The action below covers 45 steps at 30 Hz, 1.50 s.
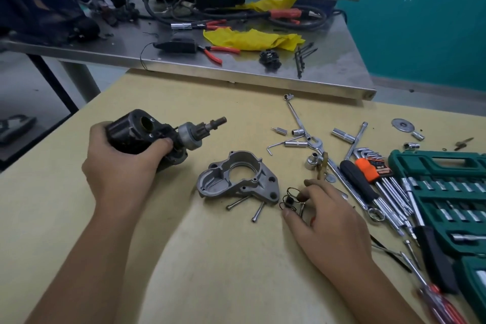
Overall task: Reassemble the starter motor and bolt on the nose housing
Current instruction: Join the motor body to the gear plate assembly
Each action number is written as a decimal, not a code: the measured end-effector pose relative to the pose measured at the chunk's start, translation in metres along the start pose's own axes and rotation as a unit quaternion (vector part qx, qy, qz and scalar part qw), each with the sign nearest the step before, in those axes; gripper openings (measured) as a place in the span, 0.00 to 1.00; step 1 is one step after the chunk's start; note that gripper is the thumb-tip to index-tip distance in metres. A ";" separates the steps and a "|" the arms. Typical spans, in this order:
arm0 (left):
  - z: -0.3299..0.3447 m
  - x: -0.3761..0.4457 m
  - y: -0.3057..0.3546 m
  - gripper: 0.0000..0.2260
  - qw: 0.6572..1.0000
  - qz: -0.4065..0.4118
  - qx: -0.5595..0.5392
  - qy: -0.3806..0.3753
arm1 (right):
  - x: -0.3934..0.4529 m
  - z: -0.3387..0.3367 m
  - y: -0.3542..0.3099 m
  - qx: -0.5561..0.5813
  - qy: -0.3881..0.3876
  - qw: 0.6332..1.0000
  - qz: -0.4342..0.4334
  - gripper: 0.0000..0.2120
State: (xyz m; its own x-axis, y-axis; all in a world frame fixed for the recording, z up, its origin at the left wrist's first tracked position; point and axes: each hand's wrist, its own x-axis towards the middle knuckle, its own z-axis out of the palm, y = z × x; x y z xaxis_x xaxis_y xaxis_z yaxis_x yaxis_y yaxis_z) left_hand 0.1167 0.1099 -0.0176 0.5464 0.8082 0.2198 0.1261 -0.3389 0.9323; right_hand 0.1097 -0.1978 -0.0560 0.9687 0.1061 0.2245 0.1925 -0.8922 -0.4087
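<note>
My left hand point(118, 158) grips the dark starter motor body point(136, 131) above the yellow table, its pinion and shaft point(205, 129) pointing right. The grey aluminium nose housing point(236, 179) lies on the table between my hands, open side up. Two long bolts point(247, 206) rest against its near edge. My right hand point(323, 208) is on the table to the right of the housing, its fingertips pinching a small dark wire spring point(290, 200).
Sockets, a T-handle wrench point(297, 117), hex keys point(373, 163) and screwdrivers are scattered right of my right hand. A green socket case point(447, 192) fills the right edge. A steel bench point(236, 68) behind carries pliers, yellow rags and cables.
</note>
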 end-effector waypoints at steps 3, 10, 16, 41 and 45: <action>0.004 -0.001 -0.004 0.30 0.999 0.017 0.047 0.010 | -0.001 -0.001 0.000 0.055 0.001 0.998 0.019 0.12; 0.019 0.000 -0.006 0.33 0.981 0.089 0.171 -0.006 | -0.001 0.000 0.002 0.109 -0.026 0.992 0.051 0.24; 0.044 -0.005 -0.001 0.34 0.973 0.108 0.203 -0.022 | 0.000 0.001 0.004 0.178 0.035 0.981 0.066 0.18; 0.044 -0.023 -0.011 0.42 0.964 0.159 0.200 -0.078 | -0.005 0.002 -0.001 0.099 0.037 0.994 0.026 0.13; 0.042 -0.017 -0.003 0.42 0.948 0.171 0.260 -0.072 | -0.008 0.002 -0.001 0.134 0.050 0.989 0.025 0.16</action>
State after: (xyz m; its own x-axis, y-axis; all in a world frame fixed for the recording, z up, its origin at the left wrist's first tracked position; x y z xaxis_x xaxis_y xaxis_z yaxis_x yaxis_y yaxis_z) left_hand 0.1421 0.0772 -0.0364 0.7320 0.5464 0.4069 0.2916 -0.7911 0.5377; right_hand 0.1018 -0.1971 -0.0588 0.9602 0.0089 0.2791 0.1925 -0.7452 -0.6385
